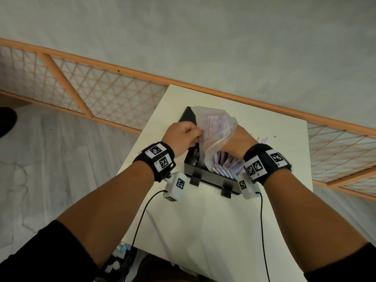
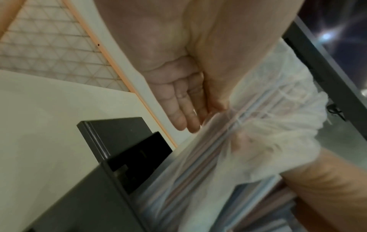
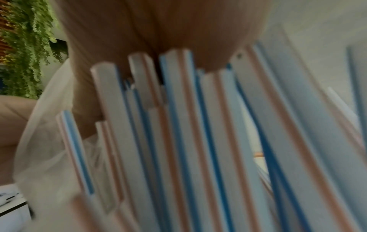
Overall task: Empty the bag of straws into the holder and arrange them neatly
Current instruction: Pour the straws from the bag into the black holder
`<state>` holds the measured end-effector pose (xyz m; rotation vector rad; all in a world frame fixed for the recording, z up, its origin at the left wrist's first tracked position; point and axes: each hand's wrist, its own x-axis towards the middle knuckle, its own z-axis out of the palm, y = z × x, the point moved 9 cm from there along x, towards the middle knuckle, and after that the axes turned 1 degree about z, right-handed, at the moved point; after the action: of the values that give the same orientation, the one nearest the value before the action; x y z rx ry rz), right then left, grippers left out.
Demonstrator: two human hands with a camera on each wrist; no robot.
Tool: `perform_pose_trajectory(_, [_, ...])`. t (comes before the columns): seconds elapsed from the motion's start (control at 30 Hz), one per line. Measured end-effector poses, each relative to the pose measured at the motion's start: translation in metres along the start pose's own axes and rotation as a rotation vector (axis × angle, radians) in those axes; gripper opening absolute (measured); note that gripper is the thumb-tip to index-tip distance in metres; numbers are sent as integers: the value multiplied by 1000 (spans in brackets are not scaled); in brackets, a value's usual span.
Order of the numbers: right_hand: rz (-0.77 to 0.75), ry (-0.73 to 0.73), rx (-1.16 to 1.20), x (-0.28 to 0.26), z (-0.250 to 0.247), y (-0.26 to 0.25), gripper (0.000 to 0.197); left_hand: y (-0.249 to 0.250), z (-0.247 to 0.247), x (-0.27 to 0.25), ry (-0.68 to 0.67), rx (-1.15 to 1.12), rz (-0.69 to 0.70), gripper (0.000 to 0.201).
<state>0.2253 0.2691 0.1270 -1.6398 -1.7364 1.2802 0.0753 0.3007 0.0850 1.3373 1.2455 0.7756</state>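
A translucent plastic bag (image 1: 215, 127) full of striped straws hangs mouth-down over the black holder (image 1: 203, 176) on the white table (image 1: 203, 231). My left hand (image 1: 195, 134) pinches the bag's left side. My right hand (image 1: 232, 146) grips the bag from the right, its fingers hidden by plastic. Several straws (image 1: 225, 165) lie in the holder under the bag. In the left wrist view, my left hand (image 2: 198, 119) holds the gathered bag (image 2: 268, 125) above the holder (image 2: 103, 196). The right wrist view is filled with blurred straws (image 3: 198, 141) and the bag (image 3: 49, 157).
One loose straw (image 1: 158, 233) lies on the table near its left edge, in front of the holder. A few straw ends (image 1: 262, 138) show beyond my right hand. The holder's raised lid (image 1: 188, 117) stands behind the bag. A wooden lattice rail (image 1: 101, 92) runs behind the table.
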Motion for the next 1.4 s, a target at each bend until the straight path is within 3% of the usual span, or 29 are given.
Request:
perform_pose_trajectory(0.07, [13,50,-61,1,-2,1,9,2,-13,0,70,-1,5,17])
perform_pose_trajectory(0.17, [14,70,-160,0,-1,5,29,-2,-27,1,129,-18,-11,15])
perform_pose_trajectory(0.27, [11,85,-89,0,-2,5,44,-10,-32,1,144,-54,-55,15])
perform_pose_trajectory(0.4, [14,106,-85,1,-7,10,41,-13,-28,-2,158,-191,-110,13])
perform_pose_trajectory(0.53, [-27,121,-95,-3,-8,-4,36,-1,-7,-6,52,-183,-94,10])
perform_pose_trajectory(0.63, [5,184,-87,-4,-17,2,44,21,9,-9,-29,30,86,14])
perform_pose_trajectory(0.73, [-3,220,-29,-7,-21,5,41,30,16,-11,-11,173,164,27])
perform_pose_trajectory(0.87, [-18,301,34,-7,-25,-5,33,24,15,-9,39,237,131,21])
perform_pose_trajectory(0.97, [-50,370,66,-6,-30,-6,32,11,18,-10,-9,160,51,19])
perform_pose_trajectory(1.1, [-38,443,64,-6,-36,2,31,-9,36,-21,-197,135,19,56])
perform_pose_trajectory(1.17, [-2,412,36,-3,-28,4,29,-11,39,-27,-187,179,29,59])
perform_pose_trajectory(1.3, [16,340,-52,0,-12,-2,38,-11,39,-25,-54,352,85,38])
perform_pose_trajectory(1.4, [75,360,-71,-2,-14,4,37,-12,39,-23,-50,468,89,27])
